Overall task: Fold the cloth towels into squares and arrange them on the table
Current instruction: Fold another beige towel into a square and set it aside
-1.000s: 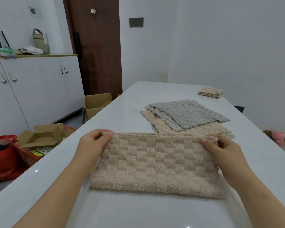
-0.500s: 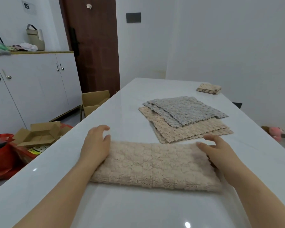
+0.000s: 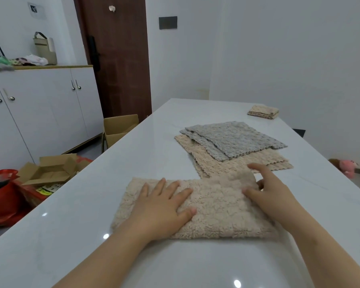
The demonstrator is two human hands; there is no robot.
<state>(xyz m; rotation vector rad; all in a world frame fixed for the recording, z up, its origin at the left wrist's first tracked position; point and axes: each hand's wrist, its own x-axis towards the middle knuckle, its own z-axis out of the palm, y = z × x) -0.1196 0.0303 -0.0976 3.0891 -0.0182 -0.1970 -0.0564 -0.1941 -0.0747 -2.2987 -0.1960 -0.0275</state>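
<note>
A beige towel [image 3: 216, 208], folded into a long strip, lies across the white table [image 3: 150, 146] in front of me. My left hand [image 3: 162, 206] rests flat on its left half with the fingers spread. My right hand [image 3: 272, 196] grips the strip's right end, which is raised and bunched toward the middle. Behind it lie unfolded towels: grey towels [image 3: 233, 138] on top of beige towels [image 3: 214, 165]. A small folded beige towel [image 3: 263, 111] sits at the far right of the table.
Left of the table, on the floor, are open cardboard boxes [image 3: 50, 171] and a red bag [image 3: 2, 196]. White cabinets [image 3: 40, 113] and a brown door [image 3: 116, 59] stand behind. A pink toy [image 3: 348, 167] lies on the floor at the right.
The towel was held up by its top edge, then laid flat as a strip. My left hand has slid onto it and my right hand has lifted the right end inward.
</note>
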